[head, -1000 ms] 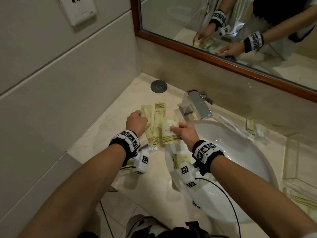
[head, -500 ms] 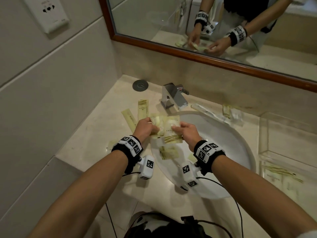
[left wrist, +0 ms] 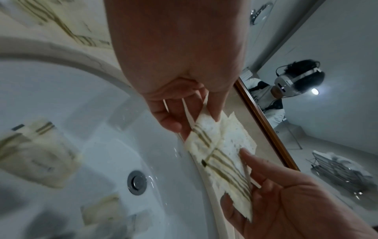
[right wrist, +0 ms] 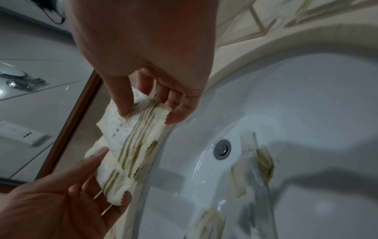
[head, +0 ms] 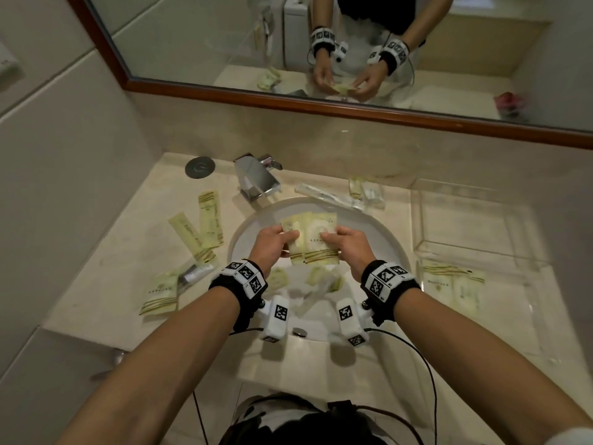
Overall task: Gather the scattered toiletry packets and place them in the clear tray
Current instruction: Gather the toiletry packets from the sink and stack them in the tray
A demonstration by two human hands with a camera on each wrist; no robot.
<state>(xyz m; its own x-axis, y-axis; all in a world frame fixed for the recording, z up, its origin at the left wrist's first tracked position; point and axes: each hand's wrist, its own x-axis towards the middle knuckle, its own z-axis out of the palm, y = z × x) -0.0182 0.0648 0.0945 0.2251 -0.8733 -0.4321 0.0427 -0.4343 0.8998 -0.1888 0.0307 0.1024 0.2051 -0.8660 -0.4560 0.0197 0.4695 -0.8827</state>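
Note:
Both hands hold a small stack of pale yellow packets (head: 313, 242) above the white sink (head: 385, 239). My left hand (head: 272, 244) pinches its left edge and my right hand (head: 346, 244) pinches the right. In the left wrist view the left hand (left wrist: 196, 119) has its thumb on top of the packets (left wrist: 220, 145). The right wrist view shows the right hand (right wrist: 147, 111) pinching the same packets (right wrist: 131, 142). The clear tray (head: 481, 255) stands on the counter at the right. More packets (head: 452, 284) lie at its near side, inside or in front I cannot tell.
Two long sachets (head: 210, 220) and a square packet (head: 160, 295) lie on the counter to the left. Loose packets (head: 279, 279) lie in the basin. A clear toothbrush packet (head: 327, 197) lies behind the sink, beside the chrome tap (head: 256, 181). A mirror hangs above.
The hands came off the counter left of the tap with the packets and moved right, over the basin. The left hand joined the right on the stack.

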